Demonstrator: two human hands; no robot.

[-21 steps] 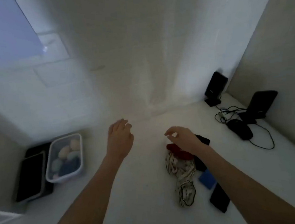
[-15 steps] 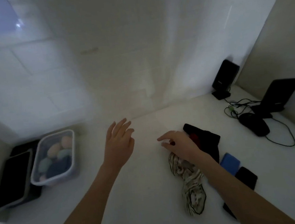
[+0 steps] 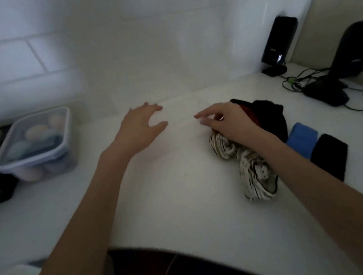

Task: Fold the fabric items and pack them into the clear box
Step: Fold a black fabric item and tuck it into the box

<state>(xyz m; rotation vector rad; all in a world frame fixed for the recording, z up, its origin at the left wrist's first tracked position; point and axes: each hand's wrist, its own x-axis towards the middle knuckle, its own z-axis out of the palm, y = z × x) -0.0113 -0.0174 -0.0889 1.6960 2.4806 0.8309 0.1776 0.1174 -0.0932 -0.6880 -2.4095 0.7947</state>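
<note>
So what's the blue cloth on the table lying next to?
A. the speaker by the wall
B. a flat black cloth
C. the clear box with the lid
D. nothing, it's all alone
B: the blue cloth lies right beside a flat black cloth on the table's right side, far from the lidded clear box at the left and from the speaker at the wall.

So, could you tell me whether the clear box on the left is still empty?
No, the clear box already holds several rounded pastel and dark items, visible through its walls and lid.
</note>
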